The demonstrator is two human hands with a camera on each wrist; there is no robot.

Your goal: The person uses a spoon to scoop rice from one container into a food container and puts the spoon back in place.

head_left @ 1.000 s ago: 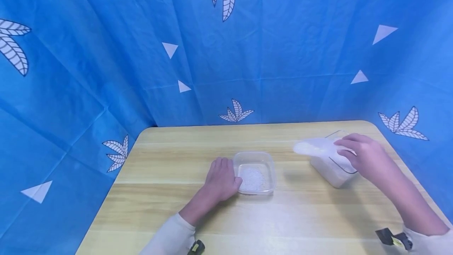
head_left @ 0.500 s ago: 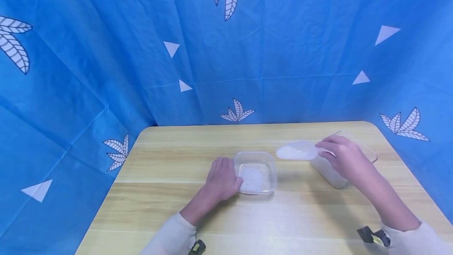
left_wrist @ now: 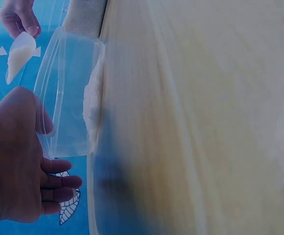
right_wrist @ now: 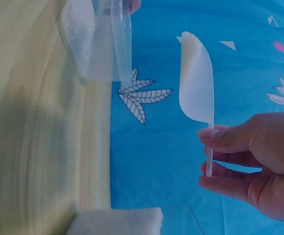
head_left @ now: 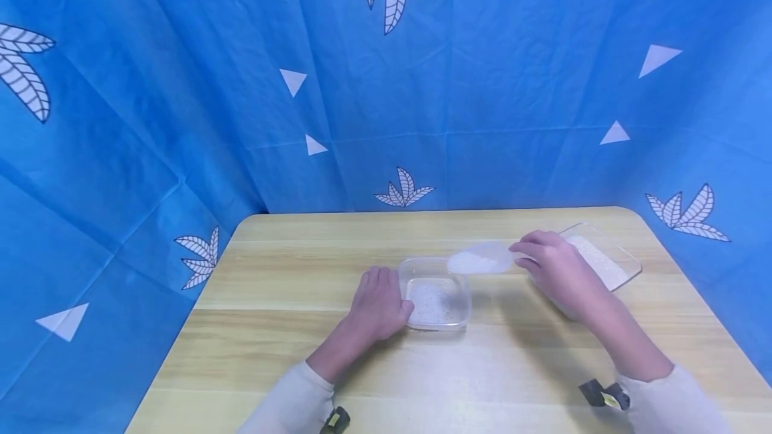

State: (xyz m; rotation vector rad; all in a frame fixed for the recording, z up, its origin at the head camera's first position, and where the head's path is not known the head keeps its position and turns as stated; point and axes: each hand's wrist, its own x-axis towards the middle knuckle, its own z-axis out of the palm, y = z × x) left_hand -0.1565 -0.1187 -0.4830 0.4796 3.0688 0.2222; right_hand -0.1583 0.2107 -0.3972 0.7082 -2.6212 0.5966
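My right hand (head_left: 551, 266) pinches the thin handle of a white scoop (right_wrist: 198, 93) between thumb and fingers. White grains lie in the scoop's bowl, which in the head view overlaps the far right corner of a clear square plastic container (head_left: 464, 297). Inside that container, a shallow layer of white grains (head_left: 431, 303) covers the bottom. My left hand (head_left: 380, 303) holds the container at its left side, the thumb at the near corner and the fingers along the side. Behind my right hand stands a taller clear bin (head_left: 627, 280) of white grains, partly hidden by the forearm.
Everything stands on a light wooden table (head_left: 289, 253) with rounded back corners. A blue curtain (head_left: 512, 86) with white leaf prints hangs behind it and along the sides. Between the container and the bin lies a strip of table surface.
My right hand has carried the loaded scoop left, from above the bin to the container's right rim. More of the grains in the bin now show. The left hand has stayed in place.
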